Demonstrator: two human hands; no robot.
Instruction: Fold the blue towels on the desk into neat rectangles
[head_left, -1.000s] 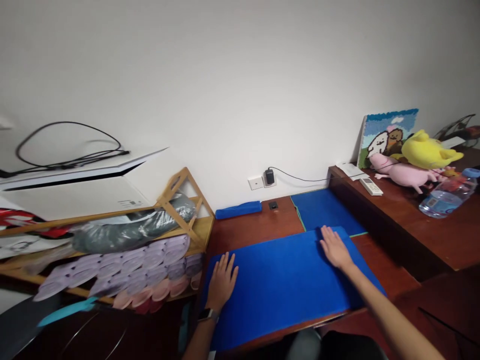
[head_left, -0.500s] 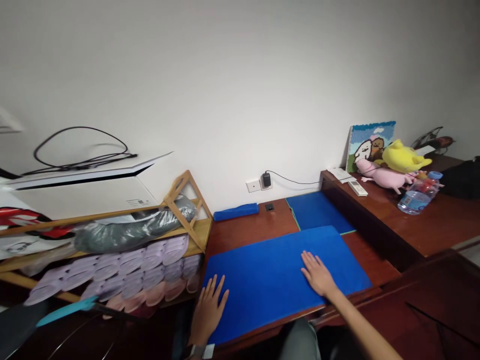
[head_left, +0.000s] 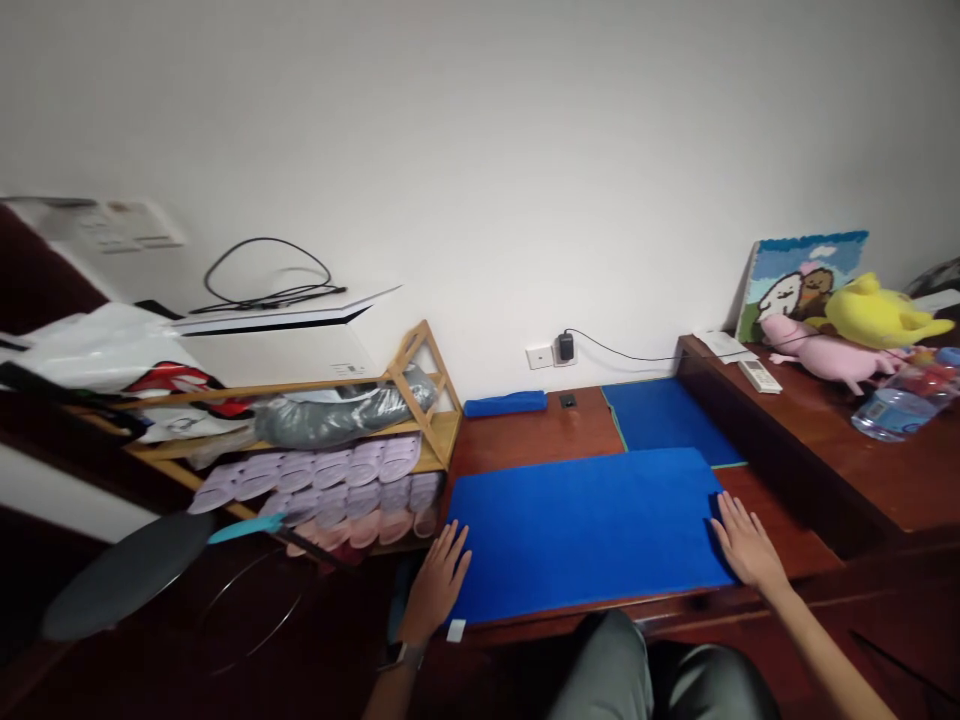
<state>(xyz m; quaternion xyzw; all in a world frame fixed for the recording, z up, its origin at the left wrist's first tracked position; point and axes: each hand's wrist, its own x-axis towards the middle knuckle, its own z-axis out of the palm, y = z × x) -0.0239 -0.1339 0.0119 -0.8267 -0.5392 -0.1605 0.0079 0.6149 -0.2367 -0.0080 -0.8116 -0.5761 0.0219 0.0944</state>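
Observation:
A blue cloth lies spread flat over the front of the brown wooden tabletop, with a white label at its near left corner. My left hand rests at the cloth's left edge, fingers outstretched. At the right edge lies my right hand, palm down and fingers spread, partly over the cloth. Neither hand grips anything. Behind, against the wall, sits a folded blue cloth. Another blue cloth with a green edge lies flat at the back right.
To the left, a wooden rack holds several lilac and pink slippers and a white box. On the raised desk at right are a pink plush toy, a yellow plush toy, a plastic bottle and a remote control.
My right hand has moved from the middle of the cloth to its right edge. My left hand stays at the left edge. The view has turned a little to the left.

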